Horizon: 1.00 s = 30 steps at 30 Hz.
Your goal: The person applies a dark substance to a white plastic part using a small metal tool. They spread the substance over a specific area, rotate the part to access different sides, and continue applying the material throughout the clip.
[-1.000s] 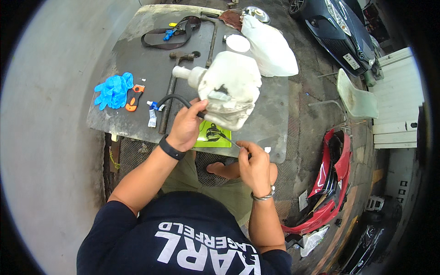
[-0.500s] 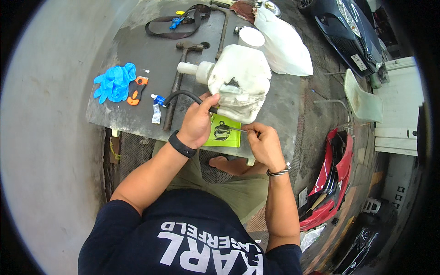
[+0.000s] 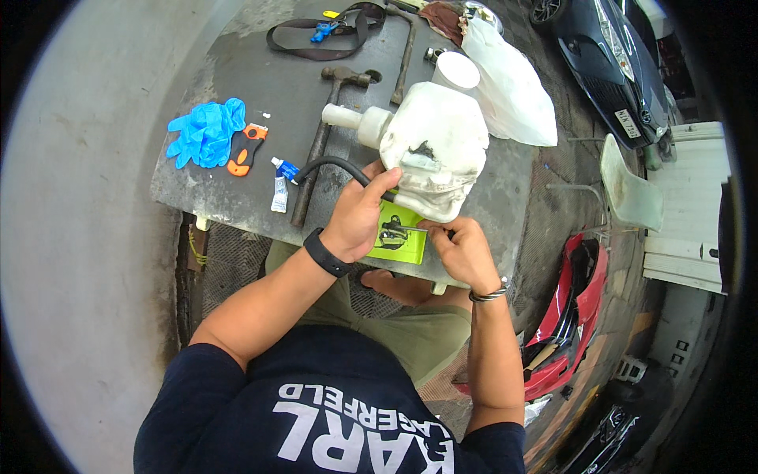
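Observation:
A dingy white plastic reservoir tank (image 3: 442,130) with a dark scorched-looking patch and a spout is tilted above the table's near edge. My left hand (image 3: 355,220) is closed at its lower left corner, gripping the end of a black rubber hose (image 3: 335,161) against the tank. Below the tank, my right hand (image 3: 467,251) is closed around a tool with a thin metal shaft (image 3: 412,229); its handle is mostly hidden in my fingers. The shaft points left over a lime-green tray (image 3: 407,255) holding small dark pieces.
Left of the tank lie a hammer (image 3: 317,142), small tubes (image 3: 279,194), an orange utility knife (image 3: 249,148) and blue gloves (image 3: 207,130). Beyond are a black strap (image 3: 316,54), a white tub (image 3: 458,73) and a plastic bag (image 3: 509,91). A chair (image 3: 624,189) and red bumper (image 3: 584,300) stand right.
My view has shifted, so most things sit farther right in the picture. The tank has come slightly nearer to me relative to the table. Both hands keep their grips.

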{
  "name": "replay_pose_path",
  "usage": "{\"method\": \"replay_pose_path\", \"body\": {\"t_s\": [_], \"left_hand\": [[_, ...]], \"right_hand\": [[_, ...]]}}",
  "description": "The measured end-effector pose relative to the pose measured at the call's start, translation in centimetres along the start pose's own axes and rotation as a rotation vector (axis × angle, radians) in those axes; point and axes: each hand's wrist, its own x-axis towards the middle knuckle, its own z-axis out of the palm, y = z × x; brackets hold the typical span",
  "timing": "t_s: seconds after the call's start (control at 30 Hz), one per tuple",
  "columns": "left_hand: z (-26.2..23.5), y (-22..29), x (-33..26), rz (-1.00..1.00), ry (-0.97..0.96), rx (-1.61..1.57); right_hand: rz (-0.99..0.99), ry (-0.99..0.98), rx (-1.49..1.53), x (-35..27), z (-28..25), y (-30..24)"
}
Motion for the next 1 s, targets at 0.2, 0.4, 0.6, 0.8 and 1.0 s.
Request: {"method": "replay_pose_path", "body": {"t_s": [0.2, 0.4, 0.6, 0.8, 1.0], "left_hand": [[0.2, 0.1, 0.0, 0.029, 0.036, 0.047], [0.2, 0.4, -0.2, 0.005, -0.031, 0.025], [2.1, -0.5, -2.2, 0.297, -0.033, 0.367], [4.2, -0.5, -5.1, 0.296, -0.128, 0.539], [4.3, -1.6, -6.2, 0.409, -0.116, 0.751]], "right_hand": [[-0.070, -0.067, 0.204, -1.0, -0.1, 1.4], [-0.133, 0.061, 0.575, -7.6, -4.2, 2.8], [-0.336, 0.316, 0.725, -10.7, -6.6, -1.0], [-0.385, 0.556, -0.016, -11.0, -6.8, -5.5], [-0.395, 0.584, -0.184, -11.0, -5.1, -6.4]]}}
